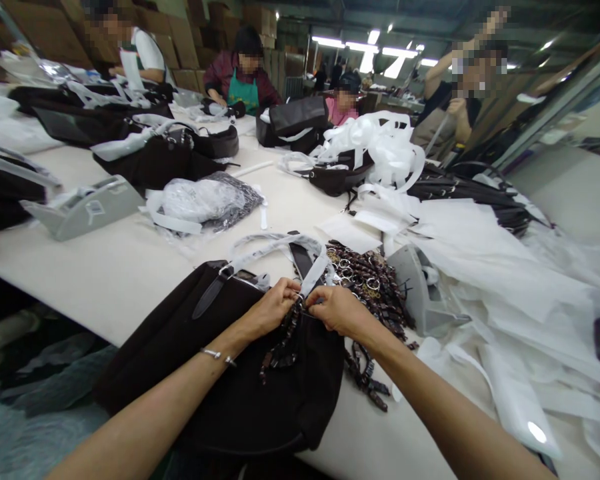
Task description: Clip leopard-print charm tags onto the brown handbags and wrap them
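A: Where is the large black fabric bag (260,413) resting?

B: It is lying along the near edge of the pale table (80,287), under the person's forearms, which is probably giving both hands easy reach to its top.

A: What are the hands doing there?

B: The left hand (275,300) is pinching, thumb against fingers, at the top of a dark beaded tassel (284,343), whose strands are trailing over the bag's side. The right hand (340,310) is facing it closely, thumb and forefinger bending toward each other; whether they are clamping on anything, one cannot tell.

A: Why are they meeting so closely?

B: The parts there are looking small, so both sets of fingertips are presumably sharing one spot, while the bag's own weight is likely steadying it.

A: And the arched handle in white wrapping (317,275)?

B: It is rising beside the fingertips, the wrapping seemingly guarding its surface from scuffs.

A: What is lying nearby?

B: A heap of dark beaded strands with silvery rings (375,293) is sitting just beyond the right hand, conveniently close. Loose white sheets (480,253) are spreading farther right.
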Motion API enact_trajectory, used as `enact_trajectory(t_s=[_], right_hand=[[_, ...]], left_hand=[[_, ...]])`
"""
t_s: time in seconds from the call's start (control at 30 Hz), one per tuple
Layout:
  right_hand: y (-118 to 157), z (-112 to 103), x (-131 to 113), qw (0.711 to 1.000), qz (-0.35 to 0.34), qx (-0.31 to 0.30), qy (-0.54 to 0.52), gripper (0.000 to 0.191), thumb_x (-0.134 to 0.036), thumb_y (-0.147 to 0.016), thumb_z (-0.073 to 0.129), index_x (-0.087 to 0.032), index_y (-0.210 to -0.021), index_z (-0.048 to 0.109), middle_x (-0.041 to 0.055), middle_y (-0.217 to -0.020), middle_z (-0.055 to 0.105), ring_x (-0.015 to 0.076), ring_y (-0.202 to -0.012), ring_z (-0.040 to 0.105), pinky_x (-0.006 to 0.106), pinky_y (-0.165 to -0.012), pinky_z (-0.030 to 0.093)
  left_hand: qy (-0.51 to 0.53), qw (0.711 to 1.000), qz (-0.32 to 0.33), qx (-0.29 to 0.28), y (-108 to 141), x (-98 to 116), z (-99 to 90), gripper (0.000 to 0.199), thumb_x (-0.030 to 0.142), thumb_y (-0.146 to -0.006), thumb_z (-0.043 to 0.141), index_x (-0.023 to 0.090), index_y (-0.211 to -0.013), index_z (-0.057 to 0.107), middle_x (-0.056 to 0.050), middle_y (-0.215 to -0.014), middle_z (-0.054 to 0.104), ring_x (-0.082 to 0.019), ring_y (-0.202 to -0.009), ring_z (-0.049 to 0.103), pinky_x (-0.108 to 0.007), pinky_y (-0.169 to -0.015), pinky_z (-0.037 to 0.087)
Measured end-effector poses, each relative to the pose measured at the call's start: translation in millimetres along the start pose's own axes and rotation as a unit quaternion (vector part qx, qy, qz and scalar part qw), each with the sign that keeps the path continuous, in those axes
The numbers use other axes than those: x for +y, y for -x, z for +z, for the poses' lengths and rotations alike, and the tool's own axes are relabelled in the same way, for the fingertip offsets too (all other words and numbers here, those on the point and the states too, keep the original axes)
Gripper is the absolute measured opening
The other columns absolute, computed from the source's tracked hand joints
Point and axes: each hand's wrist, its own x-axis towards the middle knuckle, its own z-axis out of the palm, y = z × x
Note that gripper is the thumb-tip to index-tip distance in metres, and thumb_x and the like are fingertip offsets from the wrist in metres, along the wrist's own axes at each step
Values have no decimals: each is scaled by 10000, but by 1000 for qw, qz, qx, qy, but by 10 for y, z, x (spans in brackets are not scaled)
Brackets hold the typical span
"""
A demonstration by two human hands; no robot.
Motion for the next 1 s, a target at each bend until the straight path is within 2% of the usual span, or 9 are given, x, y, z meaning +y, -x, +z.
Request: enact_trajectory(t_s=[0.07,0.27,0.5,0.73,0.9,1.0], right_hand=[[22,7,-9,1000,-2,14,21,210,-180,-740,581,-214,-866,746,-57,-394,529,75,-360,502,151,-413,332],[35,86,88,999,28,-18,6,217,-203,-764,562,-218,-844,763,-39,-407,569,86,-322,459,184,-384,307],[12,123,155,997,46,-39,-42,182,-210,-725,597,-207,-797,764,-46,-379,522,77,-308,414,182,-365,267],[37,205,158,1000,8,23,6,191,-170,-716,551,-197,-685,738,-20,-431,566,103,-420,534,188,-455,338],[154,201,80,992,-32,107,64,193,-192,-749,568,-219,-739,758,22,-704,727,147,-633,635,219,-575,385],[265,166,37,978,-31,161,125,215,-239,-805,559,-250,-846,770,37,-814,755,178,-716,663,246,-645,404]], left_hand=[[15,1000,-7,4,0,-20,6,257,149,-839,462,175,-1095,469,-8,-877,581,-128,-743,551,-245,-657,421],[0,1000,10,-13,5,-34,27,211,253,-856,549,171,-1045,506,4,-823,572,-126,-743,549,-238,-656,419],[-3,999,8,-38,20,20,34,267,106,-759,552,170,-1014,503,13,-810,577,-121,-730,555,-241,-673,433],[-27,999,11,-24,19,2,53,286,83,-745,535,167,-1018,512,-3,-839,589,-131,-762,568,-251,-690,448],[-26,999,33,-17,15,-11,33,268,114,-773,549,173,-1033,521,-8,-872,596,-132,-770,575,-255,-703,467],[-36,997,73,7,48,66,25,270,155,-812,561,186,-1079,533,-40,-997,617,-156,-874,602,-285,-793,491]])
